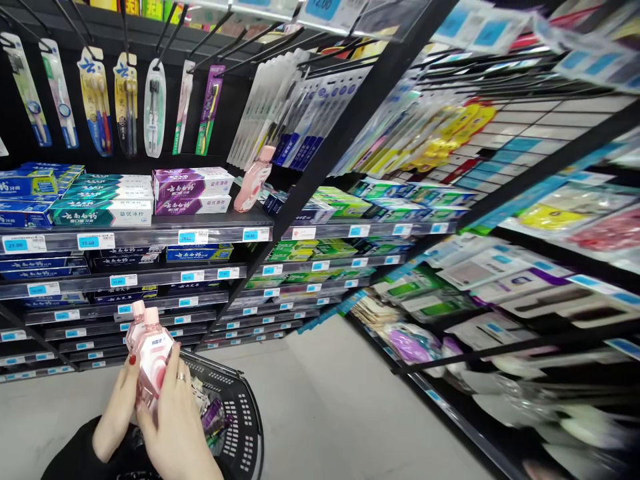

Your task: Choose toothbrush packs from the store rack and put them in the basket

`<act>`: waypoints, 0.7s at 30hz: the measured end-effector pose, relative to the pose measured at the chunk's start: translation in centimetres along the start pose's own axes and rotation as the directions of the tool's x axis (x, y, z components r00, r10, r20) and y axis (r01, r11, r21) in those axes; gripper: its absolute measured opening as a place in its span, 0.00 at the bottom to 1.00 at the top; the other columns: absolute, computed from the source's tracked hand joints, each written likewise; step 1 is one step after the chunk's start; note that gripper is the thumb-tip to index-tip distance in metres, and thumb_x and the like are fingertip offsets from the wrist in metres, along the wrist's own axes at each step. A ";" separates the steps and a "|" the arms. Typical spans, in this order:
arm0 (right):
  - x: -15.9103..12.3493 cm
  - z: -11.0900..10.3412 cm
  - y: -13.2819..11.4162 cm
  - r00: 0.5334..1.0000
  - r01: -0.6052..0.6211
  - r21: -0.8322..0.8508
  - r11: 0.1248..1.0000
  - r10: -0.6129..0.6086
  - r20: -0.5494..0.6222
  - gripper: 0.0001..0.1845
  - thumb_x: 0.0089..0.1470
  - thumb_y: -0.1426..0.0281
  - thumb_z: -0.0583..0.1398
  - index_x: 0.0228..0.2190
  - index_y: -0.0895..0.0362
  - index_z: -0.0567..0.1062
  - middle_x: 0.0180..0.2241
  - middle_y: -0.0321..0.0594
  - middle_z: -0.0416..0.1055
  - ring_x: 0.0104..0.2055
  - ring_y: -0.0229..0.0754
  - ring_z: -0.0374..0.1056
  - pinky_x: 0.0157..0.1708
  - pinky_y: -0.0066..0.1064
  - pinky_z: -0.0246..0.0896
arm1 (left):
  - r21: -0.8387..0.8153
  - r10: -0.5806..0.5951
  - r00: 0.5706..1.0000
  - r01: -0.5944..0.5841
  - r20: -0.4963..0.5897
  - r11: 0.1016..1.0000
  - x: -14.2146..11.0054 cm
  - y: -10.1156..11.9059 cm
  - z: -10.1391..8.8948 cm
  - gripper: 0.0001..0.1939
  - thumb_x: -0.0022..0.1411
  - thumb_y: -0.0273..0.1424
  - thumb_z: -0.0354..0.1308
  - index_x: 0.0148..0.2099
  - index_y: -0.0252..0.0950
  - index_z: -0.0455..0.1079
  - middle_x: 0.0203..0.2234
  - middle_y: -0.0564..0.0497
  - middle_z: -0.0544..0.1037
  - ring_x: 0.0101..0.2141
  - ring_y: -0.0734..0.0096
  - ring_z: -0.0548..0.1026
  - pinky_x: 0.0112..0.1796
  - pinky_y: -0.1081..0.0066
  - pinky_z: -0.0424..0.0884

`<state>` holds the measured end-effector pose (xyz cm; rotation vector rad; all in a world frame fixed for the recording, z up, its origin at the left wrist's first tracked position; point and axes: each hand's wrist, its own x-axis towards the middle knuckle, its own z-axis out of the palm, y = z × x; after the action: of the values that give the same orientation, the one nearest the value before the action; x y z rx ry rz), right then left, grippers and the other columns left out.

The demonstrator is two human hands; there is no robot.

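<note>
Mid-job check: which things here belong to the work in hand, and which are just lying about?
Work in hand:
- two pink bottles, held between left hand and right hand
- basket, probably
- similar shelf bottle, perhaps

Just about:
- boxed toothpaste
- hanging toothbrushes
- price labels

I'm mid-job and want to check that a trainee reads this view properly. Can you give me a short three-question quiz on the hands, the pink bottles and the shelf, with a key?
1. Multiple choice: How many pink capped bottles do the left hand and right hand hold between them?
A) One
B) Two
C) Four

2. True or false: A ring shows on a finger of the right hand.

3. Fill in the blank: On the shelf, the toothpaste boxes just left of the lone pink bottle are white and ____.

Key: 1. B; 2. True; 3. purple
</note>
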<state>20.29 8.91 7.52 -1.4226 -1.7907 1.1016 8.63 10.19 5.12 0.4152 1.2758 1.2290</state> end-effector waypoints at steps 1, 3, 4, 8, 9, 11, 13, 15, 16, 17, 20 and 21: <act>0.0 0.1 0.1 1.000 -0.006 -0.007 1.000 0.006 -0.020 0.48 0.47 0.68 0.58 0.60 0.61 0.34 0.62 0.51 0.39 0.62 0.59 0.34 0.56 0.54 0.36 | 0.016 0.008 1.000 -0.008 0.000 1.000 0.1 -0.1 -0.1 0.20 0.52 0.40 0.58 0.45 0.34 0.70 0.43 0.42 0.76 0.51 0.51 0.66 0.49 0.61 0.63; 0.1 0.0 0.3 0.997 -0.020 0.010 1.000 0.020 -0.071 0.48 0.48 0.68 0.57 0.60 0.62 0.34 0.61 0.53 0.41 0.62 0.58 0.36 0.57 0.52 0.36 | 0.052 0.044 0.999 -0.043 -0.014 0.998 0.0 -0.2 -0.1 0.20 0.52 0.38 0.58 0.46 0.34 0.70 0.47 0.42 0.74 0.55 0.52 0.61 0.52 0.60 0.60; 0.2 -0.1 0.4 0.995 -0.018 0.044 0.999 0.022 -0.093 0.47 0.48 0.68 0.57 0.60 0.62 0.35 0.61 0.53 0.42 0.62 0.57 0.37 0.57 0.51 0.35 | 0.072 0.075 0.997 -0.073 -0.026 0.995 0.0 -0.1 0.0 0.19 0.52 0.37 0.58 0.46 0.35 0.71 0.48 0.43 0.73 0.56 0.52 0.59 0.53 0.60 0.59; 1.1 -1.9 1.9 1.000 0.025 0.527 0.850 -0.015 -0.024 0.38 0.44 0.65 0.59 0.56 0.55 0.55 0.56 0.47 0.56 0.58 0.52 0.50 0.54 0.44 0.47 | 0.222 0.197 0.979 -0.205 0.059 0.953 0.0 1.2 -0.1 0.13 0.49 0.35 0.61 0.38 0.36 0.76 0.46 0.44 0.74 0.57 0.52 0.55 0.55 0.61 0.55; 1.5 -2.6 2.3 0.998 -0.010 0.698 0.716 -0.033 0.048 0.33 0.43 0.63 0.59 0.53 0.55 0.60 0.51 0.46 0.62 0.53 0.51 0.57 0.48 0.42 0.54 | 0.260 0.198 0.973 -0.222 0.117 0.940 0.1 1.6 -0.2 0.14 0.48 0.35 0.62 0.37 0.36 0.77 0.45 0.43 0.75 0.57 0.50 0.56 0.55 0.62 0.54; 2.1 -3.8 3.0 0.976 -0.139 0.914 0.382 -0.105 0.192 0.28 0.41 0.57 0.57 0.44 0.57 0.68 0.40 0.47 0.69 0.39 0.49 0.66 0.34 0.38 0.61 | 0.286 0.181 0.961 -0.236 0.208 0.929 0.6 2.3 -0.6 0.17 0.45 0.34 0.65 0.39 0.35 0.77 0.44 0.42 0.75 0.54 0.49 0.61 0.55 0.61 0.54; 2.3 -4.9 3.2 0.949 -0.239 0.964 0.121 -0.183 0.258 0.28 0.37 0.52 0.56 0.36 0.59 0.72 0.33 0.45 0.69 0.27 0.42 0.63 0.24 0.32 0.57 | 0.266 0.164 0.956 -0.227 0.242 0.937 1.0 2.6 -1.2 0.19 0.44 0.35 0.65 0.41 0.36 0.76 0.46 0.43 0.75 0.50 0.48 0.66 0.52 0.61 0.60; 2.4 -5.5 2.8 0.943 -0.272 0.962 -0.032 -0.209 0.260 0.29 0.33 0.50 0.57 0.33 0.59 0.72 0.31 0.43 0.68 0.23 0.36 0.57 0.20 0.28 0.51 | 0.252 0.150 0.960 -0.209 0.237 0.945 1.3 2.7 -1.6 0.18 0.45 0.36 0.64 0.41 0.37 0.76 0.45 0.43 0.76 0.48 0.48 0.68 0.47 0.62 0.65; 2.3 -5.7 2.4 0.950 -0.266 0.960 -0.090 -0.195 0.245 0.29 0.32 0.50 0.58 0.33 0.58 0.72 0.31 0.42 0.67 0.22 0.34 0.54 0.19 0.26 0.49 | 0.250 0.140 0.963 -0.198 0.230 0.948 1.3 2.6 -1.7 0.18 0.45 0.36 0.64 0.40 0.36 0.76 0.44 0.43 0.76 0.47 0.48 0.69 0.46 0.63 0.66; 2.3 -5.9 2.1 0.959 -0.252 0.958 -0.138 -0.168 0.228 0.28 0.33 0.51 0.58 0.34 0.57 0.71 0.31 0.40 0.67 0.22 0.34 0.53 0.19 0.25 0.47 | 0.245 0.130 0.966 -0.184 0.223 0.952 1.3 2.7 -1.8 0.17 0.45 0.36 0.64 0.39 0.36 0.77 0.42 0.43 0.77 0.46 0.48 0.70 0.44 0.64 0.67; 2.4 -6.3 1.0 0.986 -0.168 0.959 -0.226 -0.023 0.168 0.26 0.38 0.53 0.57 0.38 0.55 0.69 0.33 0.40 0.66 0.25 0.35 0.54 0.22 0.26 0.49 | 0.193 0.056 0.975 -0.099 0.216 0.976 0.8 2.8 -1.6 0.19 0.45 0.37 0.64 0.42 0.37 0.76 0.42 0.43 0.77 0.42 0.50 0.73 0.39 0.66 0.70; 2.6 -6.5 0.7 0.988 -0.139 0.962 -0.234 0.027 0.150 0.25 0.40 0.54 0.56 0.39 0.55 0.68 0.34 0.41 0.66 0.27 0.36 0.55 0.23 0.27 0.50 | 0.160 0.027 0.975 -0.064 0.221 0.985 0.5 2.9 -1.5 0.21 0.45 0.37 0.64 0.44 0.37 0.74 0.43 0.44 0.77 0.41 0.51 0.74 0.37 0.67 0.70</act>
<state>25.45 13.02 9.86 -0.3042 -0.1581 1.9464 5.91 11.17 6.77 0.6856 1.1880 1.0856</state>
